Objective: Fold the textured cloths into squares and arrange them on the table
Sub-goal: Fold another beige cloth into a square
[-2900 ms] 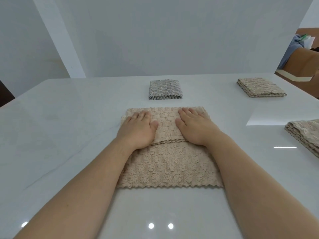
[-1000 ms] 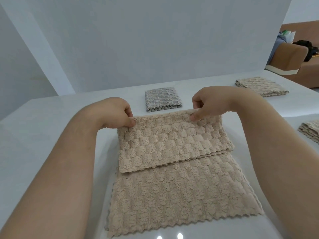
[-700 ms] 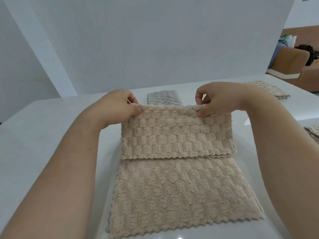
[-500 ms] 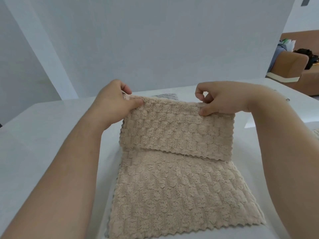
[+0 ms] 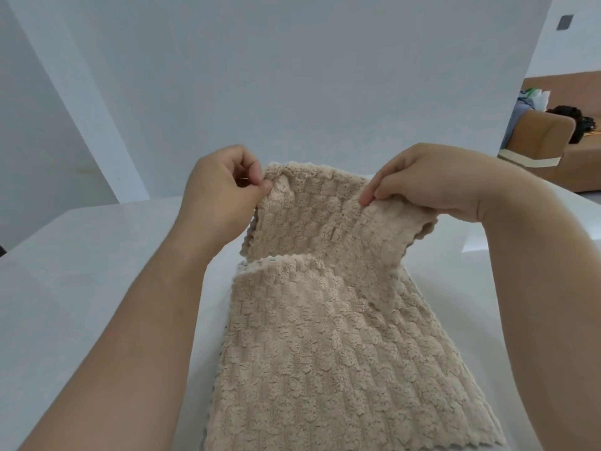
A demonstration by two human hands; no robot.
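Beige cloth (image 5: 325, 369) lies on the white table (image 5: 81, 271). Its near end is flat, with the zigzag near edge at the bottom of view; its far end is raised off the surface.

Left hand (image 5: 224, 193) pinches the far left corner between thumb and forefinger. Right hand (image 5: 432, 183) pinches the far right part of the top edge, thumb on the near side.

The doubled flap hangs from both hands, its zigzag edge crossing mid-cloth. The right corner droops below the right hand.

Open table lies left of the cloth and to the far right. Brown sofa (image 5: 553, 151) is far right, well apart.

Versus 0.5 s ago: hands are higher and closer together, and the top edge is now slack and sagging between them
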